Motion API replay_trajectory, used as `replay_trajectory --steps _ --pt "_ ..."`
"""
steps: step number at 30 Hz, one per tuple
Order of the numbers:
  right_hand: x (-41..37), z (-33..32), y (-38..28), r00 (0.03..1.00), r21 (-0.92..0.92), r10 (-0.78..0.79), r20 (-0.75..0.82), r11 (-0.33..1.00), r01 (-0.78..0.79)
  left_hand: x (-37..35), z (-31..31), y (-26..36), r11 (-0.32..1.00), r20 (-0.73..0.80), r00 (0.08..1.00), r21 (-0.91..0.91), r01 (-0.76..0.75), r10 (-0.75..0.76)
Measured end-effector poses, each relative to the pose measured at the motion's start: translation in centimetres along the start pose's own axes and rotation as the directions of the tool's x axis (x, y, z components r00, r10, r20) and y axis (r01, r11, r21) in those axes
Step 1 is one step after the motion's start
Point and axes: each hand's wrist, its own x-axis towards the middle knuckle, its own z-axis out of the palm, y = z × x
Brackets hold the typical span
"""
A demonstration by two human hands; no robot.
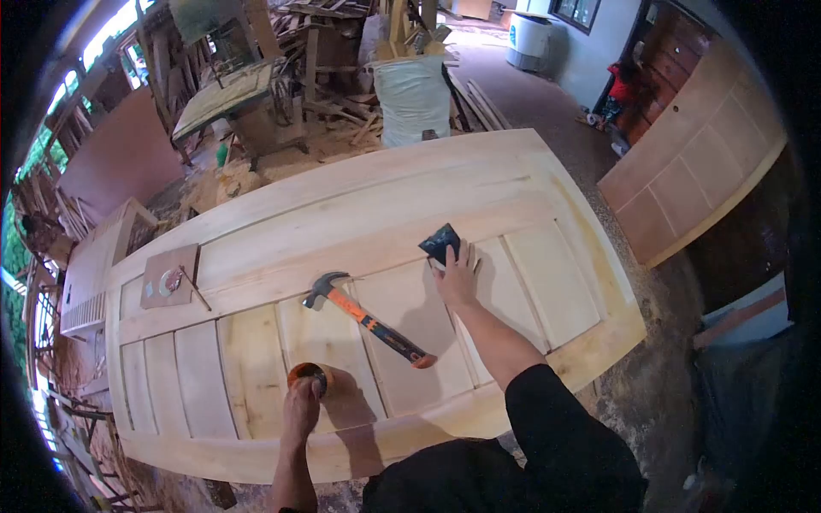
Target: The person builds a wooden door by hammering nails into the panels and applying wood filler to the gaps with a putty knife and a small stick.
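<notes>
A pale wooden door panel (410, 171) with grooved slats lies flat below me. My right hand (458, 275) rests over its middle slats, its fingers closed on a dark flat piece (441, 243). At the lower left, my left hand (303, 405) is closed at the rim of a small orange-brown container (340, 386); what lies inside is hard to tell. Between the hands lies a claw hammer (368, 321) with an orange and black handle. On the panel's left part sits a square board (168, 275) with a reddish smear and a thin stick.
A sawdust-strewn work table (229, 99) and a white sack (414, 101) stand beyond the panel, near scrap wood. Another wooden door (703, 162) leans at the right. Farther back, a person in red (619, 85) is by a doorway, near a white tub (530, 41).
</notes>
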Motion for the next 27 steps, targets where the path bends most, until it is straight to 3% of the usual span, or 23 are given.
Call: replay_trajectory --steps 3,4,5,8,11,14,15,17,18,20,21,27 --pt "-2.8 0.0 -1.3 0.924 0.121 -0.35 0.157 0.935 0.333 2.6 -1.6 2.6 0.995 0.14 0.988 0.077 0.058 -0.068" --pt "-4.2 -1.0 -2.6 0.852 0.269 -0.471 0.23 0.872 0.409 3.5 -0.9 1.5 0.973 0.21 0.974 0.226 0.037 -0.086" --pt "-5.6 -2.1 -4.0 0.757 0.42 -0.591 0.277 0.784 0.458 3.6 -0.1 0.7 0.965 0.233 0.969 0.264 0.014 -0.077" --pt "-8.5 -3.6 -7.1 0.603 0.504 -0.651 0.462 0.752 0.425 4.6 -0.1 0.5 0.922 0.347 0.93 0.386 -0.025 -0.12" --pt "-10.3 -2.7 -8.8 0.715 0.49 -0.561 0.417 0.801 0.343 3.5 -0.3 0.2 0.929 0.262 0.961 0.37 -0.016 -0.088" --pt "-10.5 -2.2 -9.2 0.764 0.555 -0.445 0.467 0.82 0.139 2.8 -0.7 0.7 0.961 0.172 0.973 0.254 0.107 -0.153" --pt "-10.3 -2.5 -9.1 0.76 0.53 -0.462 0.457 0.827 0.184 2.6 -0.8 0.8 0.967 0.142 0.974 0.209 0.143 -0.175" --pt "-10.3 -3.2 -8.7 0.747 0.479 -0.497 0.442 0.835 0.272 2.2 -1.3 0.1 0.994 0.084 0.995 0.108 0.035 -0.045" --pt "-10.2 -3.1 -8.6 0.766 0.461 -0.536 0.355 0.813 0.355 2.0 -1.5 -0.1 0.998 0.046 0.999 0.06 -0.02 0.017" --pt "-10.6 -2.8 -8.6 0.768 0.406 -0.615 0.178 0.757 0.512 2.0 -2.8 2.1 0.978 0.173 0.965 0.097 0.185 -0.199" --pt "-10.7 -2.5 -8.7 0.771 0.382 -0.605 0.198 0.772 0.508 1.8 -3.4 2.8 0.95 0.233 0.923 0.126 0.284 -0.307" --pt "-10.6 -2.3 -9.1 0.751 0.363 -0.592 0.293 0.796 0.485 0.2 -2.2 0.3 0.96 0.156 0.987 0.269 -0.074 0.032"
